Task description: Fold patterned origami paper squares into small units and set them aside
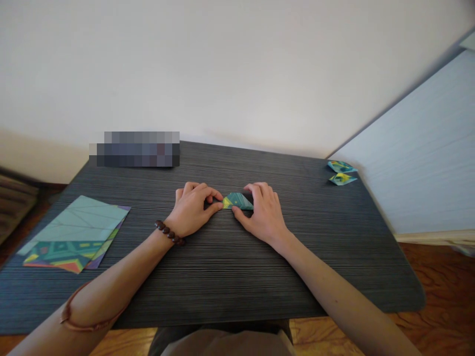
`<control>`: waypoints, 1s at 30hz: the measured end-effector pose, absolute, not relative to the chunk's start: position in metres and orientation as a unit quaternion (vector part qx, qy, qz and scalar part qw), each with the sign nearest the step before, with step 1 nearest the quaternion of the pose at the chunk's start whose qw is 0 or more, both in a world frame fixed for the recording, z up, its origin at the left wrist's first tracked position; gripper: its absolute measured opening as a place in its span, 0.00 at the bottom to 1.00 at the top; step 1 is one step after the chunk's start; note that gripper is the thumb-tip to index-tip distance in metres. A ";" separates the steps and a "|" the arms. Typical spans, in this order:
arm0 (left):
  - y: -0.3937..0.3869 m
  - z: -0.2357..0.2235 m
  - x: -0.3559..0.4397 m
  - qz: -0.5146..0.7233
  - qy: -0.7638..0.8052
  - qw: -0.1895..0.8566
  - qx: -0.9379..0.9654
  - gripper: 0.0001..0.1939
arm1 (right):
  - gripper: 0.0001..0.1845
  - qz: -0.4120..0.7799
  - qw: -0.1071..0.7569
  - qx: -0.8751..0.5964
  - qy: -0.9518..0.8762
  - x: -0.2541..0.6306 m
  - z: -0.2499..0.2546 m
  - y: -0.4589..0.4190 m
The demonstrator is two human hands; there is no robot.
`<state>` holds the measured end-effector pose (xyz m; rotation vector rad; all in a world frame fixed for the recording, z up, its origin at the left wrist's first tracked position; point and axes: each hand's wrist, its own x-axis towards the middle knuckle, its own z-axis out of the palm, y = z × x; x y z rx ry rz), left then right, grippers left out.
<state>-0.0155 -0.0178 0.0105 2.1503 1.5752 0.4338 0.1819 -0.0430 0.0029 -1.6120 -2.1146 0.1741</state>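
Note:
A small folded piece of patterned paper [238,200], green and teal with a yellow corner, lies at the middle of the dark table between my hands. My left hand [194,205], with a beaded bracelet at its wrist, pinches the paper's left tip between thumb and index finger. Around the right part of the paper, my right hand [264,211] curves with its thumb on the near edge and its fingers at the far right side. The paper's right end is partly covered by that hand.
Flat sheets of patterned paper [74,230] lie at the table's left. Two folded paper pieces [342,179] rest near the far right corner. A blurred-out object [137,151] stands at the back left, against the wall. A pale panel [419,148] borders the right side.

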 end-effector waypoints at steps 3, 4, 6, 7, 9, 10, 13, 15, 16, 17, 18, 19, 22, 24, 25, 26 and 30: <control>-0.018 0.010 -0.016 0.156 0.569 0.218 0.777 0.11 | 0.22 0.069 0.227 -0.596 -0.767 0.184 0.003 -0.043; -0.018 0.010 -0.016 0.156 0.569 0.219 0.777 0.11 | 0.21 0.071 0.226 -0.597 -0.766 0.185 0.003 -0.044; -0.018 0.011 -0.016 0.156 0.570 0.219 0.777 0.11 | 0.20 0.078 0.225 -0.595 -0.768 0.188 0.003 -0.044; -0.018 0.011 -0.016 0.156 0.570 0.219 0.776 0.11 | 0.20 0.080 0.225 -0.593 -0.769 0.189 0.003 -0.044; -0.018 0.011 -0.017 0.156 0.569 0.218 0.777 0.11 | 0.20 0.086 0.225 -0.586 -0.774 0.191 0.002 -0.045; -0.018 0.011 -0.017 0.155 0.569 0.218 0.778 0.11 | 0.19 0.090 0.225 -0.582 -0.777 0.193 0.002 -0.044; -0.018 0.010 -0.016 0.155 0.568 0.216 0.779 0.10 | 0.19 0.102 0.220 -0.567 -0.787 0.199 0.001 -0.043; -0.018 0.011 -0.016 0.154 0.569 0.216 0.778 0.11 | 0.19 0.111 0.218 -0.560 -0.792 0.203 0.000 -0.042; -0.018 0.011 -0.016 0.154 0.570 0.216 0.778 0.11 | 0.19 0.115 0.219 -0.557 -0.793 0.205 0.000 -0.042; -0.018 0.011 -0.016 0.152 0.570 0.216 0.778 0.11 | 0.18 0.120 0.221 -0.554 -0.793 0.207 0.000 -0.041; -0.018 0.012 -0.016 0.150 0.571 0.216 0.778 0.11 | 0.18 0.126 0.224 -0.552 -0.793 0.209 0.000 -0.041; -0.018 0.012 -0.016 0.149 0.571 0.217 0.778 0.11 | 0.18 0.132 0.226 -0.549 -0.793 0.211 0.001 -0.041; -0.018 0.013 -0.017 0.148 0.567 0.219 0.780 0.11 | 0.18 0.143 0.235 -0.543 -0.793 0.214 0.002 -0.040; -0.018 0.012 -0.017 0.148 0.566 0.221 0.780 0.11 | 0.18 0.147 0.237 -0.539 -0.795 0.215 0.002 -0.040; -0.018 0.012 -0.017 0.148 0.566 0.223 0.779 0.11 | 0.18 0.149 0.238 -0.536 -0.796 0.215 0.002 -0.040; -0.018 0.012 -0.017 0.149 0.567 0.224 0.779 0.11 | 0.18 0.152 0.239 -0.533 -0.797 0.216 0.002 -0.041; -0.018 0.011 -0.017 0.151 0.566 0.226 0.778 0.11 | 0.19 0.159 0.244 -0.524 -0.801 0.216 0.002 -0.042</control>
